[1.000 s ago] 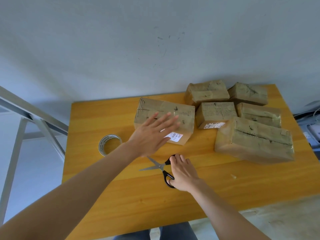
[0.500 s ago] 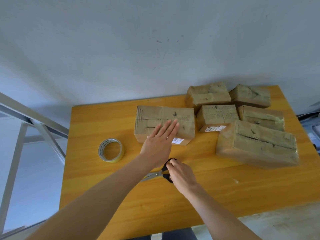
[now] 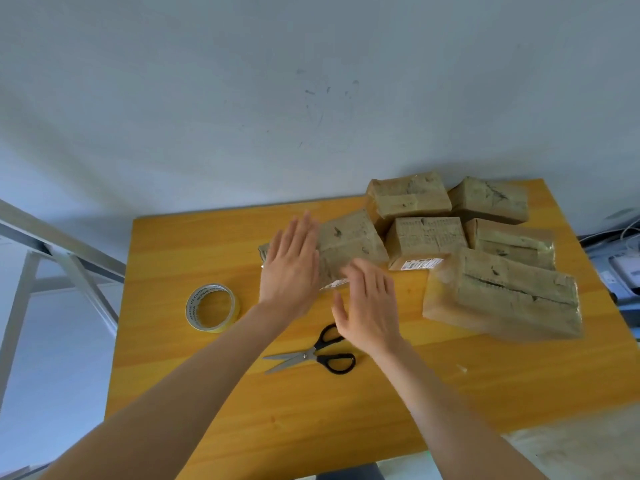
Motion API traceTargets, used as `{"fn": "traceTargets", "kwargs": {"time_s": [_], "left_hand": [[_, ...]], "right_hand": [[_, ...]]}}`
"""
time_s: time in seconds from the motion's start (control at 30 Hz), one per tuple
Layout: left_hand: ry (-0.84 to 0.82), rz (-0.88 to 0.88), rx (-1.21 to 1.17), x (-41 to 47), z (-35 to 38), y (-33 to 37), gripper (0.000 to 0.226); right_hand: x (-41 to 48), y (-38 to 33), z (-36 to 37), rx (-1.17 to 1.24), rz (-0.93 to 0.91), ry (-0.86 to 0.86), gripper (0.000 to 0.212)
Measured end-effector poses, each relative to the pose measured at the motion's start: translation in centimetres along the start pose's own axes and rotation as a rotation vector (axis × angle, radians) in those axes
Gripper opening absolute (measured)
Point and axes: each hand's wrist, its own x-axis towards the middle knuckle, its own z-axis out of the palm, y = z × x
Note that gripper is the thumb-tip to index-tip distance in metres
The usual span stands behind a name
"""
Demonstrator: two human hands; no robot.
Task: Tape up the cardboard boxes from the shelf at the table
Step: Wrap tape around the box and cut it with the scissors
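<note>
The left hand (image 3: 291, 268) and right hand (image 3: 369, 303) at a cardboard box (image 3: 349, 242)
Both hands flat, fingers straight, gripping nothing; scissors (image 3: 311, 355) and tape roll (image 3: 212, 307) lie just before the box.

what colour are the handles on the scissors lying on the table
Black, with silver blades; the scissors show clearly in the head view, lying near the right hand.
</note>
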Motion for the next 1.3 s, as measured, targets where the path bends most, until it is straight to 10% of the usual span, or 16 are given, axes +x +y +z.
{"fn": "traceTargets", "kwargs": {"time_s": [0.3,1.3], "left_hand": [[-0.187,0.088,0.172,0.5,0.8,-3.3,0.069],[-0.193,-0.078,0.111,0.0,0.8,-3.3,0.075]], "right_hand": [[8.7,2.3,-0.2,-0.070,-0.236,-0.665,0.116],[7.8,5.2,-1.5,0.028,0.018,-0.751,0.118]]}}
